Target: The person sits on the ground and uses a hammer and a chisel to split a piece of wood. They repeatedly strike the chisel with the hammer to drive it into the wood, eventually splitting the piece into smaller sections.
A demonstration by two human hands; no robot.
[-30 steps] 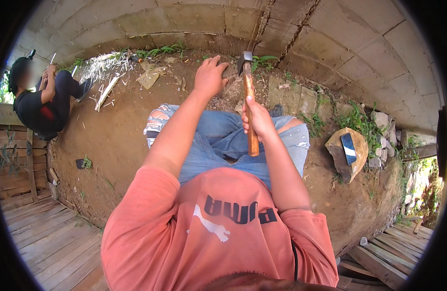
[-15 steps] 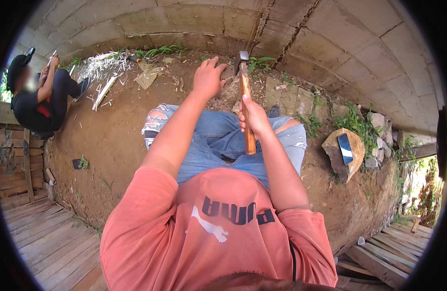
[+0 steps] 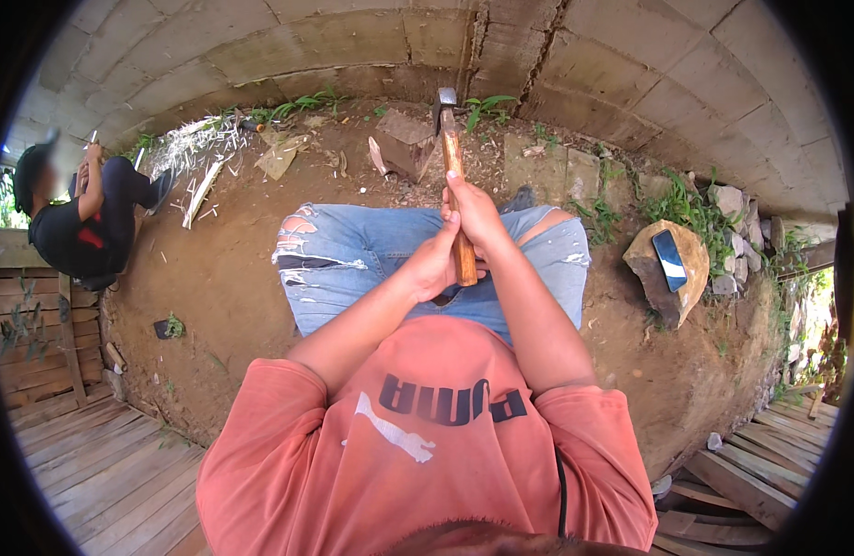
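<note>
A hammer [image 3: 453, 153] with a wooden handle and a dark metal head points away from me over my lap. My right hand [image 3: 473, 215] is wrapped round the middle of its handle. Lower down, my left hand [image 3: 433, 262] closes against the same handle, its thumb up by my right hand and its fingers partly hidden behind the wood. Just left of the hammer head, a brownish block [image 3: 408, 144] sits on the soil, a pale-edged broken piece [image 3: 379, 156] beside it.
A concrete block wall [image 3: 353, 51] curves along the far side. At the left a person in black [image 3: 75, 218] sits near scattered white strips [image 3: 195, 148]. A phone [image 3: 670, 259] lies on a rock [image 3: 649, 278] at the right. Wooden planks [image 3: 112, 473] border the near left.
My left hand has come back from over the brownish block to the hammer handle, uncovering the block. The hammer has shifted slightly left, still in my right hand.
</note>
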